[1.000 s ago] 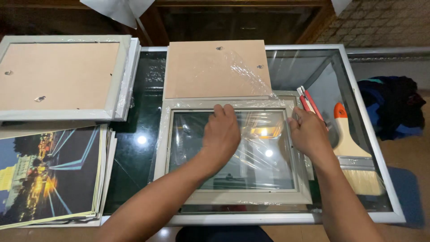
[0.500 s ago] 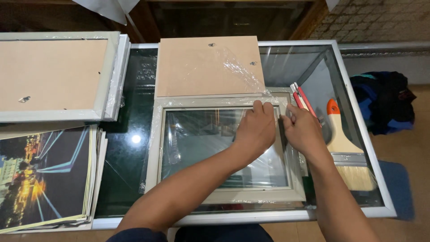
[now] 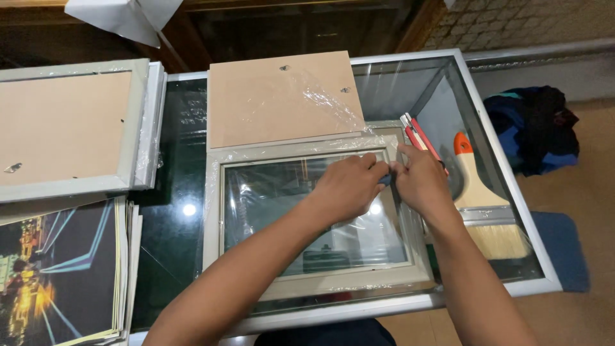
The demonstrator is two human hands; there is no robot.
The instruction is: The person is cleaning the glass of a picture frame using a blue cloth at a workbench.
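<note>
A pale grey picture frame wrapped in clear plastic film lies face up on the glass counter. My left hand and my right hand meet at the frame's upper right corner, fingers pinched on the plastic film there. A small dark thing shows between the fingertips; I cannot tell what it is. A brown backing board lies just beyond the frame, with loose film draped over its right part.
A paintbrush with an orange-tipped handle and a red utility knife lie right of the frame. Stacked frames and printed pictures sit at the left. A dark cloth bundle lies on the floor at right.
My left hand slid from the middle of the glass up and right to the frame's corner. My right hand moved in to meet it there.
</note>
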